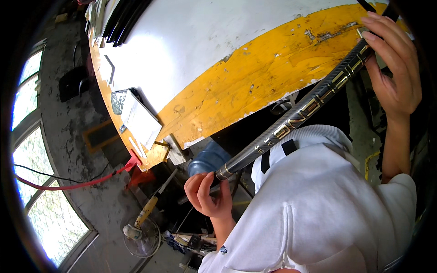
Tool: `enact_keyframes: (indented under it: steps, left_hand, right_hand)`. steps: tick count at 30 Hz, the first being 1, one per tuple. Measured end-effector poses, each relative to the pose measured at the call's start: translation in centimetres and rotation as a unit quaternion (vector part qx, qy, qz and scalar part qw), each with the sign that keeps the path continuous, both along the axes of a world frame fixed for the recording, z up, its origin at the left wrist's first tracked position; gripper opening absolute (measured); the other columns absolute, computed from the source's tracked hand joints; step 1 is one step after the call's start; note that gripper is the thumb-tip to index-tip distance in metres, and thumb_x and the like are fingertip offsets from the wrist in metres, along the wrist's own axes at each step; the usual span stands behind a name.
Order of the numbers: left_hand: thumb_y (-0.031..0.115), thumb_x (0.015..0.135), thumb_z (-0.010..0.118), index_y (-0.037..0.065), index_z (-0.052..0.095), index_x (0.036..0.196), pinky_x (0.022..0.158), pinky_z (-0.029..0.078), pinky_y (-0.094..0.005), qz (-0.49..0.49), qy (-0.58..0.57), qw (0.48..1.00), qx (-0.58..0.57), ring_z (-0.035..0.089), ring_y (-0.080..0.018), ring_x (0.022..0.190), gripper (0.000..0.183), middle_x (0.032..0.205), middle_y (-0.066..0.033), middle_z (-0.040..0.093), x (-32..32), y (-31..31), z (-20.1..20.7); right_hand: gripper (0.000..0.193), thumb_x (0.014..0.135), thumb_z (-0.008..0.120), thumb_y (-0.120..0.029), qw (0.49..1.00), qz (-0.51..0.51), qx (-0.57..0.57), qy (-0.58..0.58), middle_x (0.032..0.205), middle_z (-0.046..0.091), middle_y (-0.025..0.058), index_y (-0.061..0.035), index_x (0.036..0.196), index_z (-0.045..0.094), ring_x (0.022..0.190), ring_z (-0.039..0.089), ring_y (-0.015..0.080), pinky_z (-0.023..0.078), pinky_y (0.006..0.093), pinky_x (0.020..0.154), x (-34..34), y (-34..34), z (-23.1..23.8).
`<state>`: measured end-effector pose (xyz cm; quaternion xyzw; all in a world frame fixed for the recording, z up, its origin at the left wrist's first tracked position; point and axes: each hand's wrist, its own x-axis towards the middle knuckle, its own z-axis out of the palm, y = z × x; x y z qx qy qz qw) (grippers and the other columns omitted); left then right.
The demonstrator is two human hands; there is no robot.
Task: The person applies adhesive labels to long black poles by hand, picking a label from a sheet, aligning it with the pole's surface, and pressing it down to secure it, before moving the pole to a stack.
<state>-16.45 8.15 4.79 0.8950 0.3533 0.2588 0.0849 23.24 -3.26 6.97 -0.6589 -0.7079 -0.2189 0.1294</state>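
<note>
A glossy black fishing rod with gold lettering and bands slants across the view, from lower middle to upper right, in front of my body. My left hand pinches its lower end between thumb and fingertips. Near the upper right, my right hand is closed around the rod, fingers over it and thumb beneath. Past my right hand, the rod's continuation is partly hidden by the fingers and lost at the dark rim.
A worn white and yellow table lies ahead. On its left stand a phone, white papers and black tubes. Below are a blue water bottle and a fan. A red hose hangs left.
</note>
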Motion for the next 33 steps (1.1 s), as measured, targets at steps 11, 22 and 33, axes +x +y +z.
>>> enact_keyframes:
  steps: [11,22,33]
  left_hand:
    - [0.001,0.065,0.077,0.003,0.06,0.1,0.073,0.047,-0.0338,-0.001,-0.007,1.0,0.006,0.055,-0.025,0.086,0.038,0.095,-0.0114,0.057,0.0,-0.1,-0.1]
    - [-0.002,0.063,0.076,0.004,0.06,0.098,0.073,0.046,-0.0356,0.01,-0.01,1.0,0.002,0.056,-0.0264,0.084,0.038,0.092,-0.0111,0.057,0.2,-0.2,-0.3]
    - [-0.004,0.063,0.075,0.004,0.06,0.097,0.073,0.045,-0.0361,0.016,-0.017,1.0,-0.01,0.056,-0.0267,0.082,0.037,0.09,-0.0115,0.056,0.3,-0.2,-0.6]
  right_hand:
    - [0.052,0.068,0.071,0.012,1.0,-0.01,-0.018,0.0,0.118,0.061,0.017,0.0,0.116,0.056,0.114,0.058,0.0316,0.045,0.0407,0.101,0.0,-0.6,-0.1]
    - [0.05,0.063,0.07,0.016,0.998,-0.006,0.061,0.02,0.112,0.063,0.0169,0.0012,0.109,0.058,0.109,0.06,0.0328,0.049,0.0414,0.095,-1.5,0.9,-0.2]
    - [0.048,0.064,0.075,0.009,0.996,-0.006,0.082,0.042,0.109,0.064,0.017,0.0006,0.109,0.057,0.106,0.062,0.0325,0.05,0.042,0.094,-1.5,0.9,-0.5]
